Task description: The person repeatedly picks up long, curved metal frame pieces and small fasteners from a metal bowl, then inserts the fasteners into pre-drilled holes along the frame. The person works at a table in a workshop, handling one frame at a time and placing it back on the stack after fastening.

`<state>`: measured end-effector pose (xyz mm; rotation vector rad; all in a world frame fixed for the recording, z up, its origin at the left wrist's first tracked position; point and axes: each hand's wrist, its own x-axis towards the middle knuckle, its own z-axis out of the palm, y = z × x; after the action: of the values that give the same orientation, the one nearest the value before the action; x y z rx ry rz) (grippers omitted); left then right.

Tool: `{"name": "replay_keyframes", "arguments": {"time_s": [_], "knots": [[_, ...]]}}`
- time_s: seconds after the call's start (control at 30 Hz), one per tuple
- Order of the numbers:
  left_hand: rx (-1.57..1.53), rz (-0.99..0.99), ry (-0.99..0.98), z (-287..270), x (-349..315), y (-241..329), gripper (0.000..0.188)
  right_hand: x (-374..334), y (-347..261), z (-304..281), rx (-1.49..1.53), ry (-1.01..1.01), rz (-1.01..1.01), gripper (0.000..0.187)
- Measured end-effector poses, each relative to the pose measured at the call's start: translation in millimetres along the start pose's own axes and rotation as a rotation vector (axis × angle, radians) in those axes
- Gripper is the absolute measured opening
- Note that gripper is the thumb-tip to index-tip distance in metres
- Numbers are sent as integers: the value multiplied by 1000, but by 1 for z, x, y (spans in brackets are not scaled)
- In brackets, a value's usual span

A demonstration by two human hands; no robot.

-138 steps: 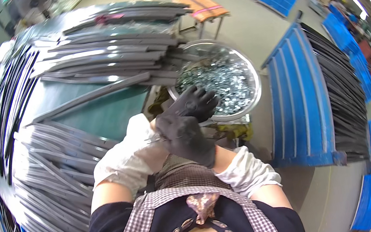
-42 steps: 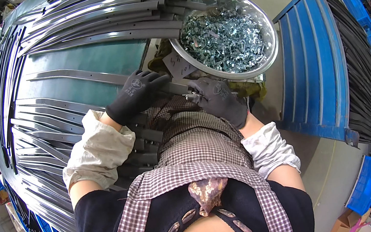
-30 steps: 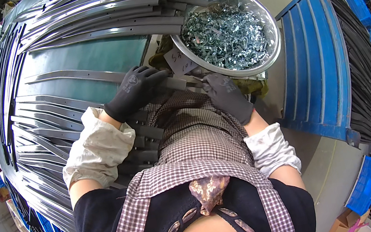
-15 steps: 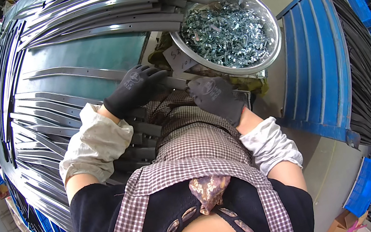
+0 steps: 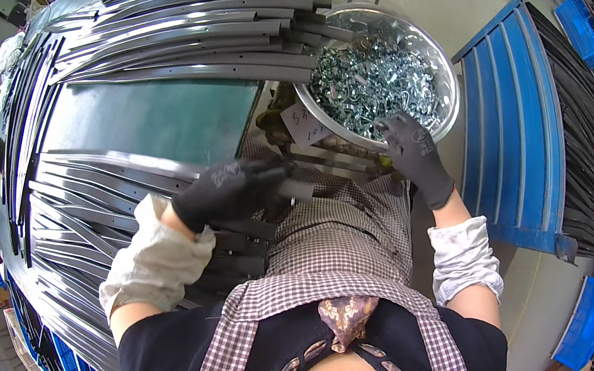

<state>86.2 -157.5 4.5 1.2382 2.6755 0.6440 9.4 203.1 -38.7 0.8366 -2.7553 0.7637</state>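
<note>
Surface (image 5: pixel 181 114): green; strips (image 5: pixel 201 47) overhang its right edge, seemingly for gripping
Bowl (image 5: pixel 447 83): metal bits (image 5: pixel 382 83), beside that edge, apparently for reach
Left hand (image 5: pixel 230 191): closed around held strip (image 5: pixel 301 191)
Right hand (image 5: pixel 415 153): half-curled at bowl's near rim; hold unclear

Over the desk (image 5: pixel 181 114) at ten o'clock, room is left; passage is blocked by gray strips (image 5: pixel 207 38) at eleven, the bowl (image 5: pixel 442 68) at one, the blue rack (image 5: pixel 508 140) at three.

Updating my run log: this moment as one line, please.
left hand: at grey strip; right hand: at near rim of bowl; contents: small shiny pieces
</note>
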Motion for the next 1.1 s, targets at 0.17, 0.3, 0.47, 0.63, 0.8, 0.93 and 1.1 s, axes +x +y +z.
{"name": "replay_keyframes", "arguments": {"time_s": [0.17, 0.3, 0.47, 0.63, 0.8, 0.93, 1.1], "knots": [[-299, -107, -346, -24, -44, 28, 42, 39, 23, -4, -349, -221, 330, 47], [-514, -122, -124, -56, -37, -5, 37, 47, 65, 28, -497, -424, 382, 49], [304, -294, 360, -54, 26, -90, 34, 42, 91, 55, -316, -289, 341, 41], [450, -350, 442, -15, 45, -125, 47, 47, 54, 37, -286, -345, 354, 46], [382, -338, 271, -23, 43, -101, 33, 57, 67, 53, -288, -301, 331, 36], [350, -186, 321, -21, 21, -92, 28, 53, 60, 43, -150, -198, 356, 31], [158, -228, 230, -11, 21, -84, 35, 56, 69, 17, 175, -148, 506, 34]]}}
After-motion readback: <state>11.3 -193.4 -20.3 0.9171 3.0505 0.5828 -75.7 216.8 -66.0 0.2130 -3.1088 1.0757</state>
